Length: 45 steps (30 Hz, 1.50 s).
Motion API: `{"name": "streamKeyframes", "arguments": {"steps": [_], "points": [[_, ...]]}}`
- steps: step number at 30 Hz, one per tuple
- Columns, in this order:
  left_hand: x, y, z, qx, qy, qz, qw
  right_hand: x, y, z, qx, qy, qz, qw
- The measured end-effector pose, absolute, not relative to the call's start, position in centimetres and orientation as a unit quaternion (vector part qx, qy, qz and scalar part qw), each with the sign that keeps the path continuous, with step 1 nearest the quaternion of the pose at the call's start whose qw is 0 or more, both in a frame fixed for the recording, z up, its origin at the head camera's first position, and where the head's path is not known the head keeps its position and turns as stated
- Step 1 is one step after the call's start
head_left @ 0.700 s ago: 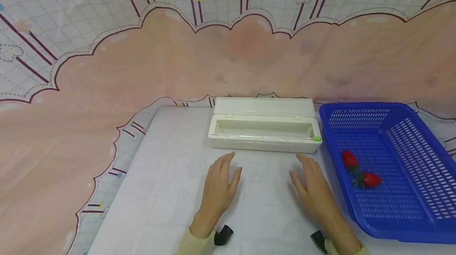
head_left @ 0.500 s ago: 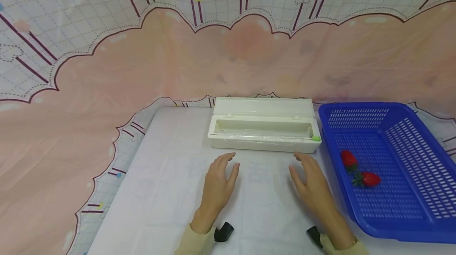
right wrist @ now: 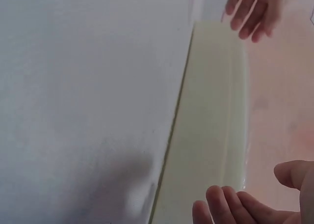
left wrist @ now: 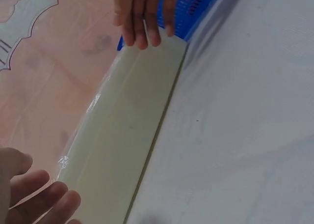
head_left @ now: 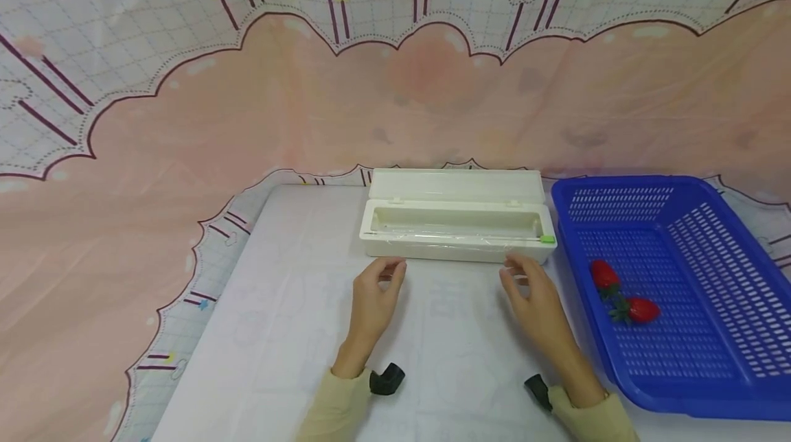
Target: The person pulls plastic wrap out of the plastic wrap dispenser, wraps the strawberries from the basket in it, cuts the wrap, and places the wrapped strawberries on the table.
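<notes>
A long white cling film dispenser (head_left: 445,250) stands at the back of the table with its lid (head_left: 456,185) raised. Clear film (head_left: 469,239) lies across its front edge, and a green slide cutter (head_left: 547,239) sits at the right end. My left hand (head_left: 373,301) is just before the front left part of the box, fingers loosely bent, thumb apart from them. Opposite it, my right hand (head_left: 539,299) hovers close to the front right corner, fingers bent the same way. Both wrist views show the dispenser's front face (left wrist: 122,116) with bare fingers beside it; neither hand holds anything.
To the right stands a blue plastic basket (head_left: 711,318) with two strawberries, one (head_left: 604,274) behind the other (head_left: 644,310). A white cloth (head_left: 278,332) covers the table. Behind hangs a pink patterned curtain (head_left: 371,112).
Both hands have moved slightly forward toward the dispenser, and their fingers have bent more, with thumbs nearer the fingertips. Dispenser and basket stay in place.
</notes>
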<state>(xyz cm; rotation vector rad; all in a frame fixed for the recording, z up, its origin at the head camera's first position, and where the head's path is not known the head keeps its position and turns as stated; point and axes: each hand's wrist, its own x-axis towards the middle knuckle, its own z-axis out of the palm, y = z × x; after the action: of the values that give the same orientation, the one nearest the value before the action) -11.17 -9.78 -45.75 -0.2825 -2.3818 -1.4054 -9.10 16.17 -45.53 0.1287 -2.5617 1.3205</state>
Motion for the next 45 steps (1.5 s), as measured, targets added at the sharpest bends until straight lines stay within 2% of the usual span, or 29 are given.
{"name": "streamKeyframes", "arguments": {"steps": [8,14,20,27,41,45], "points": [[-12.8,-10.3,-46.1,-0.039,-0.807,-0.578,0.115,-10.4,16.2,-45.6,0.025,-0.873,0.476,0.102],[-13.7,-10.2,-46.5,-0.006,-0.806,-0.587,0.074,-10.7,16.5,-45.8,0.004,-0.877,0.469,0.103],[-14.5,-10.2,-46.4,0.011,-0.786,-0.614,0.075,-11.3,16.5,-45.9,-0.018,-0.864,0.495,0.087],[-15.1,-10.3,-46.0,0.036,-0.745,-0.664,0.050,-12.2,16.6,-45.7,-0.038,-0.828,0.555,0.065],[-15.5,-10.3,-45.8,0.058,-0.718,-0.692,0.037,-13.0,16.8,-45.4,-0.057,-0.794,0.599,0.080],[-15.5,-10.2,-45.7,0.094,-0.727,-0.680,0.022,-13.6,17.1,-46.8,-0.087,-0.787,0.607,0.073]]}}
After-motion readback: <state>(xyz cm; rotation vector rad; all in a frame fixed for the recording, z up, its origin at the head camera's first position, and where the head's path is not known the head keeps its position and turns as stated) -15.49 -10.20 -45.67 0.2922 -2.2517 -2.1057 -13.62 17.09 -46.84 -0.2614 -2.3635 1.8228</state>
